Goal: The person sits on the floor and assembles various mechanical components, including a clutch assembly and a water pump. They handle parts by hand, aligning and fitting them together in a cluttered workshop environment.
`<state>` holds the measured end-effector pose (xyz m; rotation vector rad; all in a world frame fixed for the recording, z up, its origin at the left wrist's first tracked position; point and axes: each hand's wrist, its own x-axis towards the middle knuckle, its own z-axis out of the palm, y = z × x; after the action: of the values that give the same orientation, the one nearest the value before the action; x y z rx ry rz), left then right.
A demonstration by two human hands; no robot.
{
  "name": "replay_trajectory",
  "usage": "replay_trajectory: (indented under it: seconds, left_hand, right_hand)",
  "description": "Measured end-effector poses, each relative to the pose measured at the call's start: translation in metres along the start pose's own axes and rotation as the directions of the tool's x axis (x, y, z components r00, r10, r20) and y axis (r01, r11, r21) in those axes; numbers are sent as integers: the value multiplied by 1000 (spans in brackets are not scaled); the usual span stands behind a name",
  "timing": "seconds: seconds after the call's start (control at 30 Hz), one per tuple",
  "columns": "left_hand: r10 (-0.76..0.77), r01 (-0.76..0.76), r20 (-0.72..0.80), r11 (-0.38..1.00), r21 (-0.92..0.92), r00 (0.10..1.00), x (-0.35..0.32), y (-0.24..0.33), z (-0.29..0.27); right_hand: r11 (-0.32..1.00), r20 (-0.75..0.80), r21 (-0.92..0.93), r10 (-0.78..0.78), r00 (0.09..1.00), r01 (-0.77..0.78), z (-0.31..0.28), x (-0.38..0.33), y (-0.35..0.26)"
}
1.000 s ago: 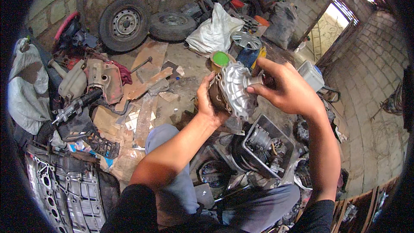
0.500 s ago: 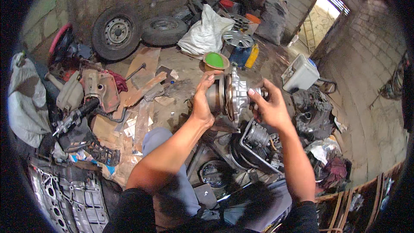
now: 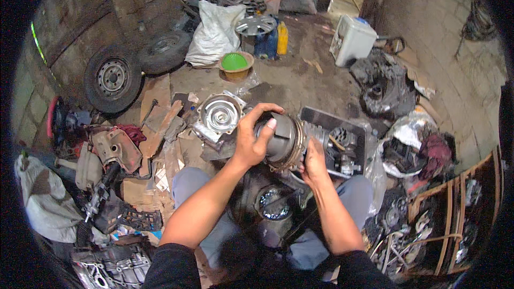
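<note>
Over the floor between my knees I hold a heavy dark metal drum [image 3: 282, 142] with ringed edges, like a transmission clutch drum. My left hand [image 3: 250, 142] grips its left side, thumb and fingers spread round the rim. Against its right side presses my right hand [image 3: 315, 163], fingers partly hidden behind the part. Just left of the drum lies a round silver metal housing [image 3: 217, 115] with a bright ringed bore. To the right, a dark tray [image 3: 321, 114] carries several metal parts. Below the drum stands a dark round container [image 3: 273, 203] with shiny contents.
Two wheels [image 3: 112, 77] lean at the back left. A green-and-tan bowl [image 3: 235, 64], a white sack [image 3: 214, 35] and a yellow bottle [image 3: 282, 39] stand ahead. A white box [image 3: 353, 40] and a dirty gearbox casing [image 3: 383, 88] sit right. Cardboard [image 3: 152, 123] and scrap lie left.
The drum has tilted so its dark side shows more and its silver cast side is turned away. My right hand has shifted lower on it. The view has swung down.
</note>
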<state>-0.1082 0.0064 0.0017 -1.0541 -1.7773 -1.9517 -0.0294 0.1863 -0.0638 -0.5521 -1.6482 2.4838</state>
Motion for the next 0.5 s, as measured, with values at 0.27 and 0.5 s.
replay_trajectory:
  seconds: [0.27, 0.5]
  left_hand:
    - [-716, 568, -123, 635, -524, 687, -20, -58, 41]
    - [-852, 704, 5, 430, -565, 524, -20, -66, 41]
  right_hand:
    - [606, 151, -615, -539, 829, 505, -21, 14, -34]
    - [606, 213, -605, -502, 838, 517, -27, 18, -36]
